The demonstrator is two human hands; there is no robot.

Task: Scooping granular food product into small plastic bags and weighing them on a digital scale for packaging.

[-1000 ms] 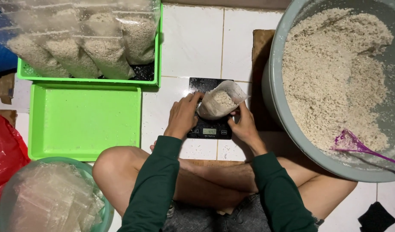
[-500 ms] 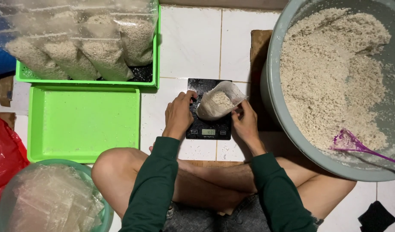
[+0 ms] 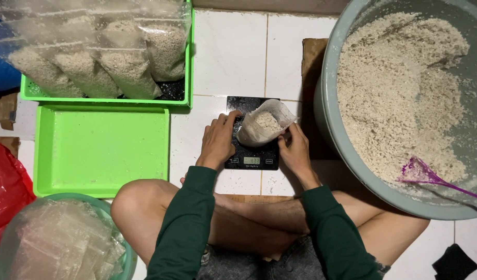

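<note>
A small clear plastic bag [image 3: 263, 126] partly filled with pale crumbly grain stands on a black digital scale [image 3: 251, 159] on the white tiled floor. My left hand [image 3: 218, 141] holds the bag's left side and my right hand [image 3: 294, 149] holds its right side, keeping the mouth open. Both arms are in dark green sleeves. My crossed bare legs lie just below the scale.
A big grey tub [image 3: 332, 129] of the same grain with a purple scoop [image 3: 424, 173] stands at the right. An empty green tray [image 3: 101, 150] lies at the left, and behind it a green tray of filled bags [image 3: 101, 52]. A bowl of empty plastic bags [image 3: 62, 243] and a red bag [image 3: 5, 192] are at the lower left.
The bag has settled lower on the scale. Both hands stay on its sides, with the left hand's fingers now nearer the bag's mouth.
</note>
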